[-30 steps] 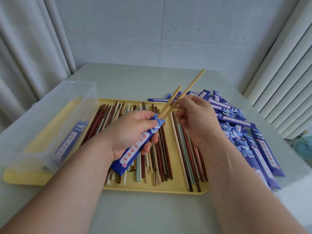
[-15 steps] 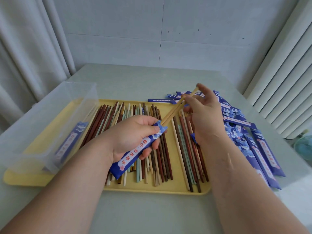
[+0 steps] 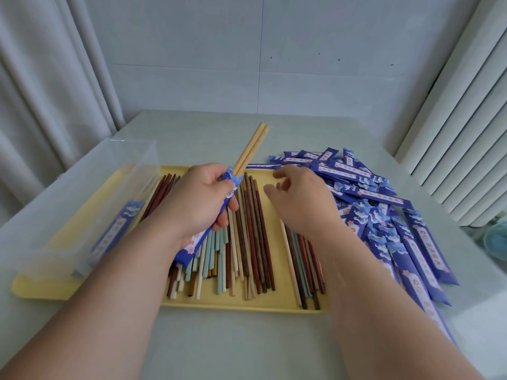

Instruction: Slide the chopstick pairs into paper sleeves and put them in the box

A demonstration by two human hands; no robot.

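My left hand (image 3: 197, 204) grips a blue paper sleeve (image 3: 192, 245) with a pair of pale wooden chopsticks (image 3: 252, 146) sticking out of its top toward the far side. My right hand (image 3: 301, 201) hovers with loosely spread fingers over the yellow tray (image 3: 247, 304) and holds nothing. Several loose chopsticks (image 3: 255, 237) in brown, red, teal and cream lie side by side on the tray. A clear plastic box (image 3: 82, 193) stands on the tray's left end with one sleeved pair (image 3: 115, 231) inside.
A heap of blue paper sleeves (image 3: 397, 215) lies on the table right of the tray. Curtains hang at the left and a white ribbed radiator at the right. The grey table (image 3: 247, 346) runs toward me in front of the tray.
The right hand has let go of the chopstick pair and dropped toward the tray. The left hand has lifted and turned the sleeve, so the chopsticks now point away more steeply.
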